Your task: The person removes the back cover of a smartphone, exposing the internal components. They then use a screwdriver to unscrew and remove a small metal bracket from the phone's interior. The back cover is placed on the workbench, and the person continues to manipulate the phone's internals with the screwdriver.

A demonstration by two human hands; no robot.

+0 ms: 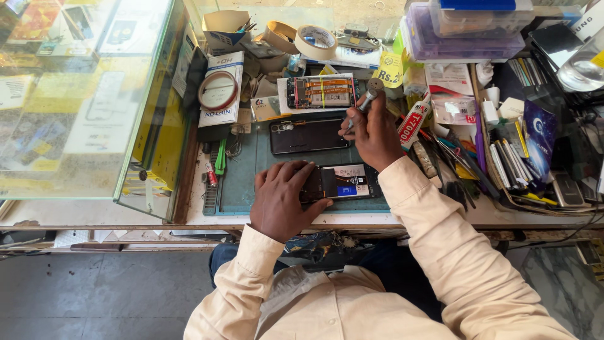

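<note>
From the head camera, the left hand (pixel 281 200) lay low in the middle of the frame, fingers spread and pressed flat on the left end of an opened phone (pixel 343 182), which rested on a dark green work mat (pixel 242 182) near the front edge of the counter (pixel 189 214). The phone's exposed inside showed a black part and a blue patch just right of the fingertips. The right hand (pixel 372 133), a little above and right of the phone, was closed around a metal-handled screwdriver (pixel 367 97), gripping it upright with the round cap of the handle pointing toward the top of the frame; its tip was hidden by the fingers.

Just left of that hand, a black phone back cover (pixel 308 135) lay flat on the mat. Above it sat a second opened phone (pixel 322 92) with orange ribbon cables across it. Two rolls of tape (pixel 315 41) stood at the upper middle, and a white box with a ring of wire on it (pixel 221 94) lay to their lower left. A glue tube (pixel 412 119) lay just right of the right hand. A glass display case (pixel 82 94) filled the upper left, and stacked clear plastic boxes (pixel 462 28) sat at the upper right.
</note>
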